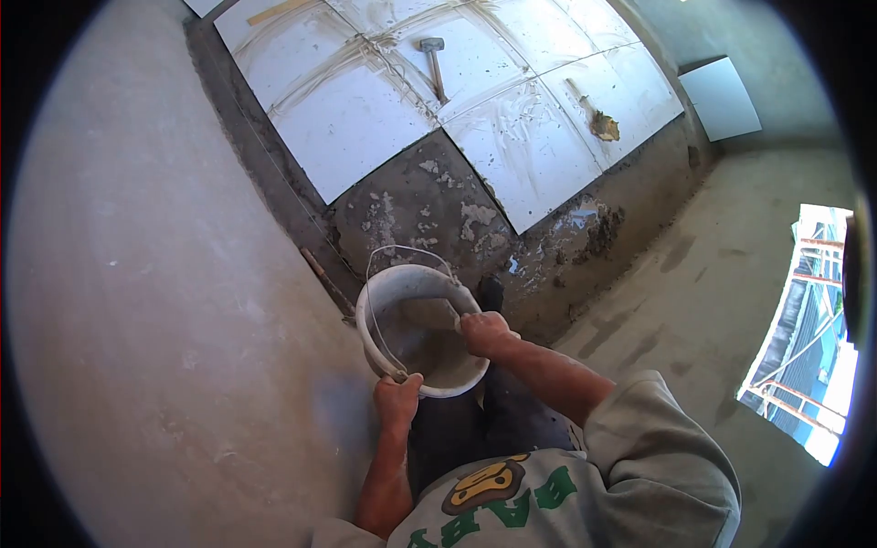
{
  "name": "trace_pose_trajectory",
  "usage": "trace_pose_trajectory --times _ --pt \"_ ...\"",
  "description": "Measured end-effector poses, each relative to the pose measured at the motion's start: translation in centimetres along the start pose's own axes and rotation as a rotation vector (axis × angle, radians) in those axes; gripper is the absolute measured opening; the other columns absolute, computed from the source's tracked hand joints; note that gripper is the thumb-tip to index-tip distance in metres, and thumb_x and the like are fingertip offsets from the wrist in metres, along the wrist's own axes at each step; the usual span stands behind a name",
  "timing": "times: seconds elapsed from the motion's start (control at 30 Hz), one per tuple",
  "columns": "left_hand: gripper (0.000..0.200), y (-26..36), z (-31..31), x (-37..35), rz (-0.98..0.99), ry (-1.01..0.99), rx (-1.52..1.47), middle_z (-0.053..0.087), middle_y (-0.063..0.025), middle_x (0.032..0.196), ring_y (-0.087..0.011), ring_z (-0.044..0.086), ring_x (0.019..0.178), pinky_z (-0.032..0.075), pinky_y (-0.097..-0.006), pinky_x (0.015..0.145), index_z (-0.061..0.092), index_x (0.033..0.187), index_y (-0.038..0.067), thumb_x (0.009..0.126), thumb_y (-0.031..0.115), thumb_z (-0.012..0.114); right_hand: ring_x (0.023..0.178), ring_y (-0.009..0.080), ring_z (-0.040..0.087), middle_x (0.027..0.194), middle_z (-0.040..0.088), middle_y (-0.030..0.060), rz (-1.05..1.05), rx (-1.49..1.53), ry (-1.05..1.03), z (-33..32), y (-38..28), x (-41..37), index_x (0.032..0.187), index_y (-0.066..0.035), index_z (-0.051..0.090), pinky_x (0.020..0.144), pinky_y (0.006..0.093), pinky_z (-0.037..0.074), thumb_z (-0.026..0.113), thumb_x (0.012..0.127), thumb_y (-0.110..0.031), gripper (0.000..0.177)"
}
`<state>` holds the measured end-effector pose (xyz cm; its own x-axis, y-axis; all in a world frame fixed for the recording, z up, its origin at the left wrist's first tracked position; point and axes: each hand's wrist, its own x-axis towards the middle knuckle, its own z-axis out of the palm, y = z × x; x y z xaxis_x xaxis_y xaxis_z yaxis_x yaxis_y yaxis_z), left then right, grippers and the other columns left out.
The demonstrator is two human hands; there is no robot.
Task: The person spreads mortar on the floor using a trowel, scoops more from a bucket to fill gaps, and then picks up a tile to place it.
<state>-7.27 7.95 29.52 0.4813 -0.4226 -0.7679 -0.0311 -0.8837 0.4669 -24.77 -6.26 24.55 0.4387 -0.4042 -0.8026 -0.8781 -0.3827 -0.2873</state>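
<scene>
A white bucket (379, 290) with grey, wet-looking contents is held in front of my legs, tilted so its inside shows. My left hand (397, 400) grips the near left of its rim, thumb over the edge. On the right side of the rim, my right hand (487, 334) is closed too, its fingers wrapped over the edge. A thin wire handle (395, 247) stands up at the far side of the bucket. Just beyond lies a bare patch of floor (411, 217) with lumps of grey mortar on it.
Large white tiles (338, 137), smeared with mortar, cover the floor ahead. A mallet (435, 68) and a mortar-caked tool (603, 126) lie on them. Along the left wall (183, 274) rests a long-handled tool (327, 281). A loose tile (720, 99) leans at the far right, and a window opening (804, 329) is nearer.
</scene>
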Motion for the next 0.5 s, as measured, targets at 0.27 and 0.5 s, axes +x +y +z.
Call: trace_pose_trajectory --times 0.27,0.5 --pt "0.033 1.9 -1.2 -0.9 0.135 0.004 0.015 0.067 -0.0161 0.071 -0.0259 0.066 0.069 0.050 -0.0372 0.069 0.065 0.077 -0.004 0.069 0.027 0.070 0.088 0.0316 0.067 0.091 0.069 0.0149 0.025 0.091 -0.098 -1.1 1.1 -3.2 0.099 -0.006 0.064 0.080 0.0395 0.053 0.064 0.075 -0.023 0.029" --pt "0.032 -1.7 -0.5 4.0 0.027 0.014 -0.094 0.067 -0.0144 0.070 -0.0234 0.065 0.064 0.050 -0.0359 0.064 0.065 0.077 -0.004 0.069 0.026 0.070 0.092 0.0366 0.063 0.093 0.066 0.0187 -0.059 0.368 -0.016 -4.3 6.7 -5.1 0.093 -0.006 0.064 0.080 0.0455 0.048 0.068 0.072 -0.038 0.039"
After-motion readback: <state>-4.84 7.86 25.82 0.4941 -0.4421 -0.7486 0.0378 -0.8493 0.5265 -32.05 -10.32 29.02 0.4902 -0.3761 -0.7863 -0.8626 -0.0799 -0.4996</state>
